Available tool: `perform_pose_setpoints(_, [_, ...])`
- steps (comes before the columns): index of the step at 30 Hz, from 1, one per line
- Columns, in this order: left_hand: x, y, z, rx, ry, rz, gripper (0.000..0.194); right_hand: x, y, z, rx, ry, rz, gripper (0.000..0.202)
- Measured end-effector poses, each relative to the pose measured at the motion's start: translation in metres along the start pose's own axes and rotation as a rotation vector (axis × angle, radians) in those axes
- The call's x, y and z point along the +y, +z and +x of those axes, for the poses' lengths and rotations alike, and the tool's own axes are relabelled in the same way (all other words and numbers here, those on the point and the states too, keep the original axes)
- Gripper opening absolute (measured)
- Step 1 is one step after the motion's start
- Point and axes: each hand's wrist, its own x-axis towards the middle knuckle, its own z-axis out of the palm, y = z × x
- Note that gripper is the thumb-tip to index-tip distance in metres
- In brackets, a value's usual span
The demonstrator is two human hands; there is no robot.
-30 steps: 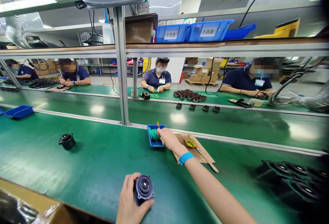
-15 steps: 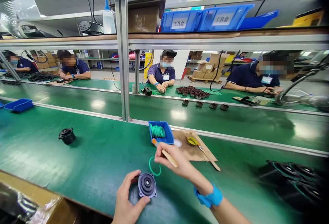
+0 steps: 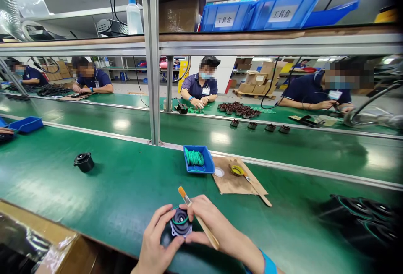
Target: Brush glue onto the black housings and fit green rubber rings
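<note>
My left hand (image 3: 159, 238) grips the left side of a round black part (image 3: 181, 223) at the bottom centre, fingers and thumb around its edge. A green ring (image 3: 180, 223) lies on top of that part. My right hand (image 3: 209, 219) touches the part's right side with its fingertips and holds a wooden-handled brush (image 3: 201, 219), bristles pointing up and left. Beyond the hands is a blue bin (image 3: 208, 158) with green rings (image 3: 194, 157) in it.
A brown cardboard sheet (image 3: 226, 186) bears a yellow-rimmed dish (image 3: 236, 170) and another brush (image 3: 258, 190). One black part (image 3: 84, 162) stands left; several more (image 3: 362, 219) are at right. A metal post (image 3: 153, 76) rises behind. People sit across the line.
My right hand has moved down and left to the black part, bringing the green ring onto its top. A hand has appeared at the far left edge.
</note>
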Motion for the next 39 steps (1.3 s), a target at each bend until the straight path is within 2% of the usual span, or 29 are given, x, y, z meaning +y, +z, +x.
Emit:
perform_pose_setpoints(6, [0.000,0.001,-0.002,0.087,0.102,0.087,0.039,0.003,0.020,-0.014,0.232,-0.233,-0.227,0.023])
perform_pose_setpoints(13, [0.002,0.002,-0.003,0.131,0.124,0.081,0.026,-0.003,0.029,-0.022,0.397,-0.250,-0.340,0.021])
perform_pose_setpoints(18, [0.003,0.005,-0.003,0.108,0.131,0.057,0.013,-0.005,0.038,-0.026,0.487,-0.318,-0.367,0.021])
perform_pose_setpoints(21, [0.004,0.010,-0.007,0.106,0.163,0.066,0.016,-0.007,0.042,-0.027,0.504,-0.353,-0.393,0.017])
perform_pose_setpoints(27, [0.000,0.021,-0.016,0.142,0.250,0.011,0.035,-0.006,0.049,-0.029,0.481,-0.416,-0.385,0.016])
perform_pose_setpoints(30, [-0.001,0.020,-0.016,0.165,0.209,-0.019,0.027,-0.001,0.048,-0.031,0.450,-0.434,-0.261,0.016])
perform_pose_setpoints(32, [-0.001,0.018,-0.014,0.205,0.128,-0.032,0.015,0.006,0.038,-0.031,0.486,-0.320,-0.104,0.012])
perform_pose_setpoints(33, [-0.002,0.017,-0.013,0.218,0.071,-0.044,0.011,0.012,0.028,-0.030,0.529,-0.207,-0.034,0.009])
perform_pose_setpoints(35, [-0.004,0.016,-0.012,0.214,-0.048,-0.076,0.027,0.028,-0.001,-0.028,0.655,0.097,0.023,0.012])
perform_pose_setpoints(37, [-0.008,0.018,-0.014,0.160,-0.144,-0.088,0.046,0.051,-0.037,-0.025,0.802,0.365,-0.022,0.035])
perform_pose_setpoints(39, [-0.014,0.020,-0.017,0.093,-0.176,-0.062,0.054,0.078,-0.074,-0.025,0.880,0.481,-0.093,0.053])
